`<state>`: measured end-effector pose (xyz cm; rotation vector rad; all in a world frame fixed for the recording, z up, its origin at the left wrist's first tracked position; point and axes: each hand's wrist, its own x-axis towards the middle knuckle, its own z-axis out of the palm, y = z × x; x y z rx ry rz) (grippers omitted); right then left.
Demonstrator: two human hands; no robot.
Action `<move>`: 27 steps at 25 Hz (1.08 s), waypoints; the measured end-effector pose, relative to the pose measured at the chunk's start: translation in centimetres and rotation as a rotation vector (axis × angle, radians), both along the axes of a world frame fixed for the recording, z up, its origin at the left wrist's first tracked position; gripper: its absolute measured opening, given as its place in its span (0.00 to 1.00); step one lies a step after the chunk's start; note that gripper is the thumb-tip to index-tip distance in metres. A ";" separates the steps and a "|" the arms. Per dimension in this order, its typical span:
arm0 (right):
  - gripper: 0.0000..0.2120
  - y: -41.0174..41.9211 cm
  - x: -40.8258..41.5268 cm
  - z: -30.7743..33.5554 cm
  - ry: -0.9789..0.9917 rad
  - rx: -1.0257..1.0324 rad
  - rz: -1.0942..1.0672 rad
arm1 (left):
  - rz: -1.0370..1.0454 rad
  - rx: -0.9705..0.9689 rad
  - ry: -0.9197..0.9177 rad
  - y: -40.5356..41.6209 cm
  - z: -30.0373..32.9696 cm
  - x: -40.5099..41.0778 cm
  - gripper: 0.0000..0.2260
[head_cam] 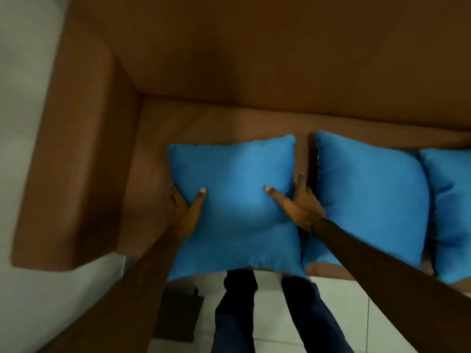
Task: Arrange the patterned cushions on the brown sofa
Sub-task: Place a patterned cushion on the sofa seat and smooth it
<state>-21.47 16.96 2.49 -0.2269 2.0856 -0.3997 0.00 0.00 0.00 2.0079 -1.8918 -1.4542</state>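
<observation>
Cushion one (237, 200), plain blue face up, sits at the left end of the brown sofa (229, 59) seat, near the left armrest (74, 159). Its near edge overhangs the seat front, above the person's dark trouser legs (239, 314).

Left hand (184, 210) grips the cushion's left edge: thumb on top of the blue fabric, fingers wrapped around the side and out of sight beneath. Right hand (298, 202) grips the right edge: thumb pressed on top, fingers down in the gap between this cushion and the next. Both hands clasped on the same cushion.

Second blue cushion (369, 200) lies just beside, to the right, a narrow strip of seat showing between the two at the far end. A sliver of patterned fabric shows along its left edge. Third blue cushion (453, 212) touches the second, cut off by the frame's right border.

Floor: white tiles (339, 314) in front of the sofa. Dark flat object (178, 317) on the floor by the left leg; blurred, cannot identify. Pale wall (23, 72) left of the armrest.
</observation>
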 end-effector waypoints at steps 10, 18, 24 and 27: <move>0.27 -5.7 -5.9 5.9 -0.336 -0.635 -0.952 | 0.719 0.263 0.762 -12.5 8.1 -2.3 0.21; 0.17 -4.7 -2.2 1.8 -0.185 -0.452 -0.191 | -0.205 0.303 0.273 -6.9 5.8 -0.4 0.19; 0.47 -4.1 4.9 -2.4 0.351 -0.283 0.149 | -0.516 -0.176 -0.190 2.5 -1.1 0.3 0.40; 0.47 -4.1 4.4 -5.7 0.343 -0.193 0.263 | -0.367 -0.202 -0.322 1.9 -4.2 -1.6 0.40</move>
